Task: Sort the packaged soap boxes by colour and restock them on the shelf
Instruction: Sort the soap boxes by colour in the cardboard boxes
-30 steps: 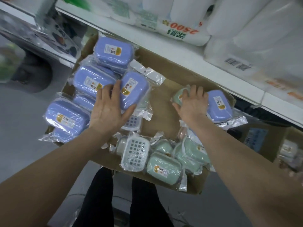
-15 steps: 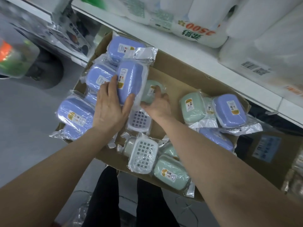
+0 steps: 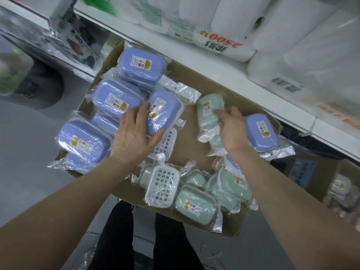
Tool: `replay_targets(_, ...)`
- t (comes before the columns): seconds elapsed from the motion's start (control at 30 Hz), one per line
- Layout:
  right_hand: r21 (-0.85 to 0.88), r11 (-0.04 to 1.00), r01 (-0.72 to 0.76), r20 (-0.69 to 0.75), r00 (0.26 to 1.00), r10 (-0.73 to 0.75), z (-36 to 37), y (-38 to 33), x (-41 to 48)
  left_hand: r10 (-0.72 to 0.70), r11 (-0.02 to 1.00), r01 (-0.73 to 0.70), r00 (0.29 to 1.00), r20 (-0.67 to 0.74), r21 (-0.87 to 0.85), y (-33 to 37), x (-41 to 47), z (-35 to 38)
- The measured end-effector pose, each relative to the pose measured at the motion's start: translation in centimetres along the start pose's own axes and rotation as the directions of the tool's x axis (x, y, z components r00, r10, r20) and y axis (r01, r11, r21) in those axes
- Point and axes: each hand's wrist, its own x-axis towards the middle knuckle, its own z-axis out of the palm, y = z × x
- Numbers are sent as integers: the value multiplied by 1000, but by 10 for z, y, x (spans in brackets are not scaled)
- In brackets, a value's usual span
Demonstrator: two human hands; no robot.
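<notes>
A flat cardboard tray holds plastic-wrapped soap boxes. Several purple boxes are grouped at its left. My left hand lies flat with straight fingers against a purple box that leans on that group. My right hand grips a blurred green box just above the tray's middle right. One purple box lies right of that hand. Green boxes and a white slotted box fill the near right corner. Another white box lies under my left hand's edge.
A white shelf edge runs diagonally behind the tray, with wrapped paper rolls above it. Cardboard cartons stand at the right below the shelf. Grey floor lies at the left, and my dark trouser legs show below the tray.
My right hand took the green box from beside the leaning purple box and carried it right, towards the middle right of the tray. My left hand stayed on the purple box.
</notes>
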Motion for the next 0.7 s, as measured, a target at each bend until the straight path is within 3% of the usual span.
replay_targets(0.27,3,1000,-5,-143,990,5,-14,26,-16,85,987,-105,984,159,121,28,21,48)
replay_targets(0.53,-22,994,105,-204,973,-107,2,31,-17,-257,952,228,958,130,204,48,90,99)
replay_targets(0.63,-89,985,146,-198,967,-161,2,31,-16,-285,941,221,925,250,255,41,86,107)
replay_targets(0.7,-143,980,139,-191,967,-165,-1,29,-15,-205,957,132,938,280,259,40,67,104)
